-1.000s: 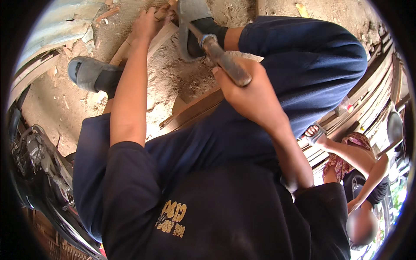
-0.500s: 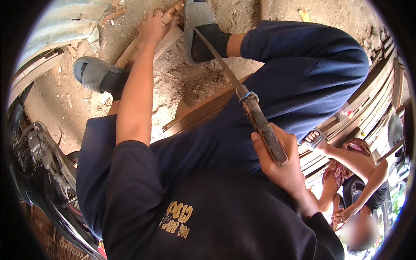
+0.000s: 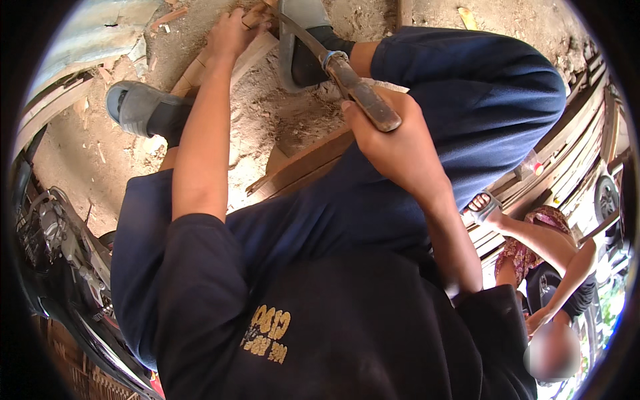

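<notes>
My right hand [image 3: 397, 143] grips the dark, worn handle of a long knife [image 3: 363, 97], which has a blue binding where the blade starts. Its narrow blade points up and left, and the tip end lies close to a small piece of wood [image 3: 253, 18] at the top edge. My left hand [image 3: 229, 35] is closed around that piece, over a wooden block [image 3: 255, 59] on the ground between my feet. I cannot tell whether the blade touches the wood.
My sandalled feet are on either side of the block. A plank [image 3: 303, 167] lies beneath my legs. At left are a corrugated sheet [image 3: 93, 33] and a motorcycle [image 3: 63, 233]. Stacked wooden strips [image 3: 567, 157] and a seated person [image 3: 553, 247] are at right.
My right hand has moved up and left with the knife, bringing the blade toward the wood in my left hand. The left hand has shifted slightly upward in the picture.
</notes>
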A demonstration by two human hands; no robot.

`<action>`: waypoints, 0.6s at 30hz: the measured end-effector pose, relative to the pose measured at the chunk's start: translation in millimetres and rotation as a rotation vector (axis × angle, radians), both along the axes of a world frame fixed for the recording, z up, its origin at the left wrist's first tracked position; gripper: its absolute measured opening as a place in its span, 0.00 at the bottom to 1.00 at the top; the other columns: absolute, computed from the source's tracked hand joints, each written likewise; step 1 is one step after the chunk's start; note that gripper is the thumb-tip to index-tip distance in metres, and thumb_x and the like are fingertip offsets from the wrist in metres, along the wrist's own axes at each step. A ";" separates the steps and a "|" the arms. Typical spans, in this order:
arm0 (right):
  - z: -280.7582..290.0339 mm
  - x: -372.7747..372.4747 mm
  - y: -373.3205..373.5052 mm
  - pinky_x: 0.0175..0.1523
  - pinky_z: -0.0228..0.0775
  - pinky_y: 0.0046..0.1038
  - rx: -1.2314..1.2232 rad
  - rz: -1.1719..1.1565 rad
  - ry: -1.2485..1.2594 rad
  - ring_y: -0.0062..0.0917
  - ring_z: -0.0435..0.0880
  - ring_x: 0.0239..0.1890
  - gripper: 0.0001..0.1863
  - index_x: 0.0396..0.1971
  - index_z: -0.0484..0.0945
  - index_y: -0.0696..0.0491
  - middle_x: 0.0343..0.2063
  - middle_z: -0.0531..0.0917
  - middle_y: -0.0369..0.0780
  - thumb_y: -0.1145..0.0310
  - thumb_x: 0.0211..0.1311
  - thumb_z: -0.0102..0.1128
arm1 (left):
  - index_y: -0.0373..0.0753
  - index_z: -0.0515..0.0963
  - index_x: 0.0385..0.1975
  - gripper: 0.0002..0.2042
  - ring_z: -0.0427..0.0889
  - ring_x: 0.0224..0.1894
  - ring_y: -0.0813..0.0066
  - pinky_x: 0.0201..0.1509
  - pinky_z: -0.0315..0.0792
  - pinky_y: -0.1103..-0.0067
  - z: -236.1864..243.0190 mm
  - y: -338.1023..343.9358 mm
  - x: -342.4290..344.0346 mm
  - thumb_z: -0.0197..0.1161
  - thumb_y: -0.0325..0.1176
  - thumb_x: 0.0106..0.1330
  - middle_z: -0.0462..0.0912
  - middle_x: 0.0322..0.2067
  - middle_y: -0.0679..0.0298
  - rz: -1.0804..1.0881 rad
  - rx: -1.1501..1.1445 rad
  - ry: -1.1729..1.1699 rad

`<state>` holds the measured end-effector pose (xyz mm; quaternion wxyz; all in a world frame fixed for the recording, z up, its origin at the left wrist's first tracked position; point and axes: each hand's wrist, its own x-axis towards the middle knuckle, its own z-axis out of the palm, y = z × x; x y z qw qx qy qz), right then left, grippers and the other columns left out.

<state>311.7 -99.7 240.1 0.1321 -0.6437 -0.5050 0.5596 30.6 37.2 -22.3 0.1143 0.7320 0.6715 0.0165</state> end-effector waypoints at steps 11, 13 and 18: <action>-1.6 0.2 -24.1 0.26 0.58 0.25 0.110 -0.032 0.104 0.11 0.61 0.24 0.13 0.24 0.69 0.60 0.17 0.67 0.30 0.73 0.67 0.60 | 0.41 0.76 0.48 0.28 0.80 0.53 0.48 0.53 0.75 0.59 19.8 -5.3 -5.4 0.66 0.60 0.61 0.81 0.48 0.50 0.078 -0.050 0.019; 26.5 22.5 -57.9 0.30 0.62 0.22 0.091 -0.007 0.077 0.11 0.67 0.25 0.07 0.39 0.80 0.63 0.20 0.73 0.32 0.74 0.68 0.58 | 0.43 0.75 0.55 0.34 0.81 0.54 0.48 0.55 0.77 0.58 15.1 -8.7 -14.4 0.65 0.65 0.59 0.81 0.50 0.49 0.073 -0.034 0.049; 4.7 5.2 -17.1 0.31 0.64 0.21 0.018 0.011 0.023 0.11 0.69 0.26 0.10 0.45 0.80 0.63 0.20 0.74 0.32 0.75 0.68 0.57 | 0.43 0.76 0.54 0.33 0.81 0.54 0.48 0.55 0.76 0.58 2.1 0.6 -9.3 0.64 0.65 0.60 0.80 0.50 0.49 0.034 -0.062 0.012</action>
